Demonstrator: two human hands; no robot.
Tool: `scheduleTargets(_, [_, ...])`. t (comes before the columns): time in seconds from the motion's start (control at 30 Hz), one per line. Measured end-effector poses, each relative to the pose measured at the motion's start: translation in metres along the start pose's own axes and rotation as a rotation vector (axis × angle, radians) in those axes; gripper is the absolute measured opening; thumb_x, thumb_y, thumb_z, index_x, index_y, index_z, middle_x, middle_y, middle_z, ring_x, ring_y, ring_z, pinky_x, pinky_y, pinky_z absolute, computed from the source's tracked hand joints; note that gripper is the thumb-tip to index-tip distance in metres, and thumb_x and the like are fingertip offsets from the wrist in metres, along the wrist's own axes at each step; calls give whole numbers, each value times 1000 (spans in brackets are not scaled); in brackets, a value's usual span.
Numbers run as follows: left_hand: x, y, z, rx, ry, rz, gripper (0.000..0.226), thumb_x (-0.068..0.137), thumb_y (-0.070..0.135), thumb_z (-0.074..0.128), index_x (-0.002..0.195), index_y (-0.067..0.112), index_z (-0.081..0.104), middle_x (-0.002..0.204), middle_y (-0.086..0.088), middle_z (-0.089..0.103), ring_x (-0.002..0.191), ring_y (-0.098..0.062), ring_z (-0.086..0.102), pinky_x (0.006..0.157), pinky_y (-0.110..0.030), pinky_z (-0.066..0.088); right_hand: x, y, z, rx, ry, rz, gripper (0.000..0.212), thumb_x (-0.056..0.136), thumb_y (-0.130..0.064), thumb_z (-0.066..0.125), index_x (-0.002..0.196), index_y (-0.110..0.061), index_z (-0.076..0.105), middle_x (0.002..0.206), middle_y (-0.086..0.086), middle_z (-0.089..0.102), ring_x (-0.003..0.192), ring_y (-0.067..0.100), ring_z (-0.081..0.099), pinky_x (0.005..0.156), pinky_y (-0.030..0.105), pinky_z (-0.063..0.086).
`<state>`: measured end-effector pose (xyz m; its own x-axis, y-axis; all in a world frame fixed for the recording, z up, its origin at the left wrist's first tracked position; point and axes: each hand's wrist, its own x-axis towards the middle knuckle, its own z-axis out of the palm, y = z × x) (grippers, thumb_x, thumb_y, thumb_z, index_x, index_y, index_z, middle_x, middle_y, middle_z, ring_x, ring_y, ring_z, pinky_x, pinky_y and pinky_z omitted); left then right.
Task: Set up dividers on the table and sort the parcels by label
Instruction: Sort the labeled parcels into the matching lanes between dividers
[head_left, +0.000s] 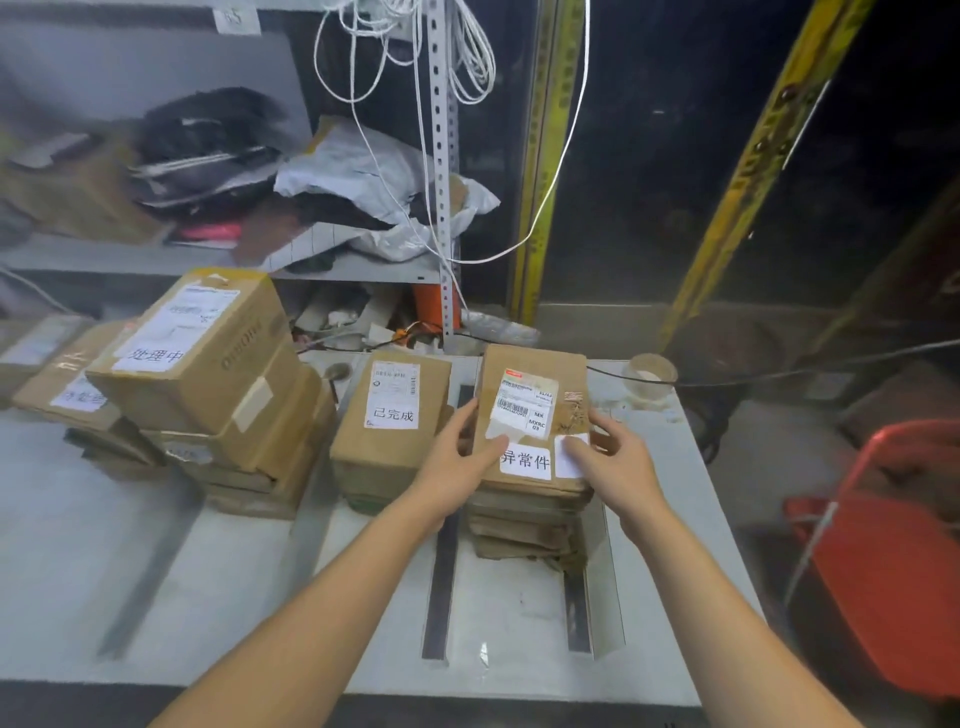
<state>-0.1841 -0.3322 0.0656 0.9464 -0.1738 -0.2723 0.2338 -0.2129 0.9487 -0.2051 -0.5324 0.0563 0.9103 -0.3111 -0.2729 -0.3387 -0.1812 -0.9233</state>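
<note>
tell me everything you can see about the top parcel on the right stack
The top parcel is a flat brown cardboard packet, creased, lying face up on the right stack. It carries a barcode shipping label, a white sticker reading 异常件 and a blank white sticker. The left hand and right hand grip its near corners.

Between the hands, the top parcel (530, 415) was brown cardboard with white labels printed black. Left of the left hand (457, 457), another brown parcel (389, 415). Right of the right hand (613, 462), a red bin (893, 571).
</note>
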Motion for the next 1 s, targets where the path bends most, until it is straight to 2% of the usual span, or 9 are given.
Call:
scheduleTargets(0.07, [0, 1, 1, 25, 10, 11, 67, 93, 30, 66, 151, 37, 31, 126, 22, 51, 108, 1, 52, 80, -19, 50, -2, -6, -2, -40, -16, -8, 59, 84, -26, 72, 141, -27, 55, 129, 1, 66, 114, 18, 64, 96, 44, 56])
scheduleTargets(0.2, [-1, 2, 0, 96, 46, 11, 74, 91, 38, 68, 153, 36, 27, 149, 7, 44, 131, -16, 46, 104, -44, 47, -10, -17, -4, -139, 4, -44, 59, 90, -23, 69, 145, -24, 50, 138, 1, 60, 111, 15, 59, 98, 37, 53])
scheduleTargets(0.3, [-4, 3, -7, 174, 95, 29, 78, 91, 38, 67, 155, 33, 23, 155, 4, 37, 139, -17, 39, 110, -46, 41, -16, -23, -3, -265, 48, -117, 68, 91, -25, 70, 152, -23, 38, 147, 2, 51, 129, 23, 53, 99, 37, 48])
scheduleTargets(0.43, [-15, 12, -20, 277, 203, 125, 72, 91, 33, 68, 153, 29, 30, 153, 4, 40, 138, -17, 41, 109, -38, 40, -22, -34, 12, -462, 11, -304, 79, 86, -34, 73, 153, -29, 30, 153, -2, 42, 141, 23, 37, 109, 44, 39])
scheduleTargets(0.53, [-27, 17, -43, 433, 293, 187, 68, 91, 29, 68, 151, 24, 36, 151, 4, 42, 138, -16, 41, 114, -39, 37, -27, -48, 34, -600, -19, -445, 74, 87, -33, 68, 151, -27, 33, 151, -1, 43, 139, 23, 34, 112, 42, 35])
scheduleTargets(0.63, [-42, 20, -79, 625, 355, 221, 71, 88, 32, 69, 151, 24, 37, 147, 6, 47, 135, -15, 45, 109, -33, 40, -36, -66, 62, -662, -75, -561, 71, 89, -32, 66, 152, -25, 34, 153, 0, 40, 141, 23, 32, 114, 42, 31])
scheduleTargets(0.8, [-75, 27, -153, 896, 495, 263, 67, 86, 31, 70, 146, 20, 43, 145, 1, 49, 132, -20, 45, 108, -44, 42, -53, -92, 122, -733, -209, -705, 69, 91, -34, 64, 153, -24, 35, 152, -2, 42, 141, 20, 35, 115, 41, 35])
scheduleTargets(0.9, [-96, 23, -207, 1040, 602, 238, 68, 86, 37, 68, 147, 21, 43, 143, 2, 50, 129, -21, 47, 101, -43, 47, -68, -106, 162, -788, -245, -767, 66, 91, -33, 63, 151, -24, 37, 152, 1, 43, 140, 22, 38, 114, 40, 36])
scheduleTargets(1.0, [-118, 19, -264, 1134, 613, 238, 65, 85, 40, 67, 144, 24, 44, 141, 5, 50, 126, -21, 48, 96, -43, 49, -87, -119, 206, -841, -271, -830, 66, 89, -34, 62, 150, -29, 37, 149, 2, 43, 137, 24, 39, 110, 43, 40])
